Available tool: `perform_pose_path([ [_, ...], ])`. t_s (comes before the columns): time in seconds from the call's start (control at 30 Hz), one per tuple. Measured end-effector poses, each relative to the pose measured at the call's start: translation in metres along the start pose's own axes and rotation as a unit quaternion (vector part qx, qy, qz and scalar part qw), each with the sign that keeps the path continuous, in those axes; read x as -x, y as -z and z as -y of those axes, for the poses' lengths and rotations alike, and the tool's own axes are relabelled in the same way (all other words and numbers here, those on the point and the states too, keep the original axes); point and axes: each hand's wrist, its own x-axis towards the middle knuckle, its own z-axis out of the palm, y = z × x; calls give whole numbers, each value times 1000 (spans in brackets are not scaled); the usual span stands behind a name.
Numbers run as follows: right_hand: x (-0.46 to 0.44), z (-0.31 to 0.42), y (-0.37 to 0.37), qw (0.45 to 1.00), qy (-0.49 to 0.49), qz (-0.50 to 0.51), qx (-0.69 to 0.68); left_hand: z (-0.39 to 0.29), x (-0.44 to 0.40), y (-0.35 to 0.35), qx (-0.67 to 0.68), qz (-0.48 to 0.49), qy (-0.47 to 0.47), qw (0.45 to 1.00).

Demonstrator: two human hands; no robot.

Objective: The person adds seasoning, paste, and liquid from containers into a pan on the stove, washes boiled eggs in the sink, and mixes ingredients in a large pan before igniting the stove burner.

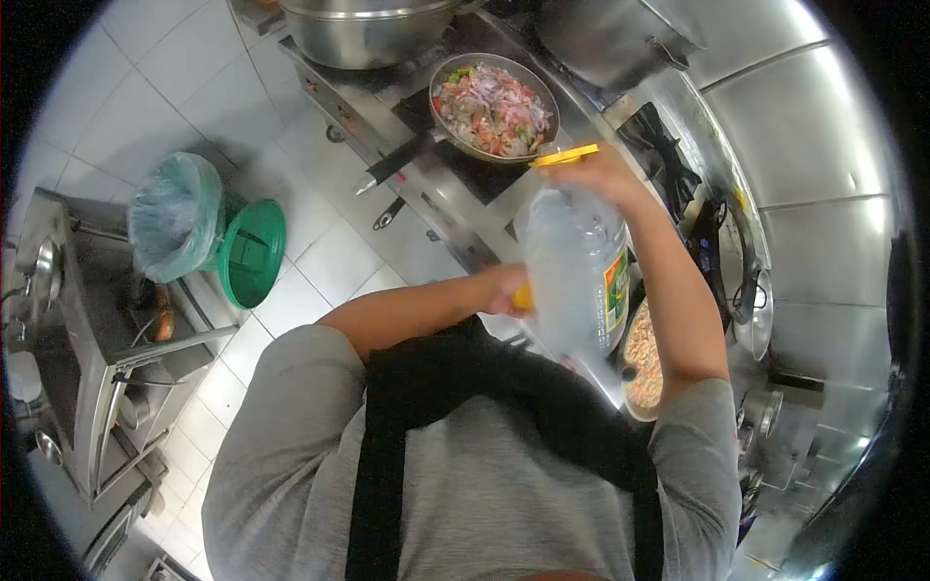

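Jug (572,261): clear w/ yellow top piece (573,154), grn/yellow/red label (616,298). Pan (483,155) beyond jug: silvery, blk handle (402,160); mix (494,108) pink, wht, red, some grn. L of jug: bright grn lid (254,257), wht tiles (334,261), grey grid.

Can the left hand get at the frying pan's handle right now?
Probably yes: the frying pan's handle points left, with nothing visible blocking it, though the left hand seems occupied at the large plastic bottle.
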Motion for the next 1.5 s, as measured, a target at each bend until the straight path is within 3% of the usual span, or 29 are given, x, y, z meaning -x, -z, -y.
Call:
perform_pose_path([
  [0.07, -21, -12, 1, 999, -22, 6, 22, -13, -5, -6, 50, -48, 5, 998],
  [0.17, -48, -24, 1, 998, 12, 57, -31, -11, -43, 19, 94, -19, 27, 995],
  [0.37, -95, -55, 3, 993, -49, 107, -5, -21, -76, 35, 100, -6, 57, 993],
  [0.47, -97, -51, 3, 988, -104, 99, 55, -19, -77, 41, 107, 32, 82, 990],
  [0.57, -99, -45, -5, 987, -108, 113, -40, -15, -80, 52, 110, 66, 100, 987],
  [0.67, -113, -71, -13, 983, -129, 130, -9, -7, -89, 59, 149, 69, 148, 975],
  [0.77, -115, -80, -18, 980, -147, 130, -43, -1, -98, 66, 208, 160, 167, 950],
  [0.87, -114, -74, -16, 974, -169, 143, -46, 1, -91, 68, 204, 169, 147, 953],
  [1.07, -117, -67, -15, 963, -230, 141, 5, 0, -93, 66, 188, 149, 168, 956],
  [1.27, -116, -44, -11, 966, -203, 153, -54, -3, -90, 71, 167, 135, 181, 960],
  [1.37, -121, -43, -12, 964, -223, 146, 7, -4, -88, 71, 159, 127, 182, 962],
  [1.5, -124, -50, -12, 966, -214, 146, -14, -7, -88, 71, 145, 116, 182, 966],
])
